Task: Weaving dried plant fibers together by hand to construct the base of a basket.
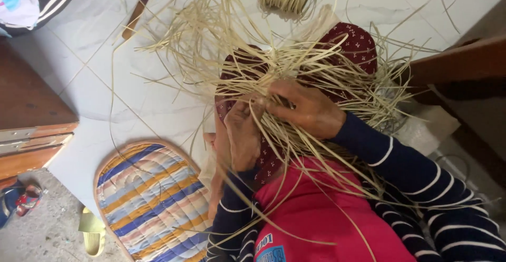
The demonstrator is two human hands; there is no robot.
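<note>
Your right hand [308, 109] is pinching pale straw strips [295, 67] over your lap; your left hand [243, 133] is curling closed around neighbouring strands. Item: thin, light, springy, probably brittle if kinked. You are gripping best near the woven crossing, not the loose ends.
</note>
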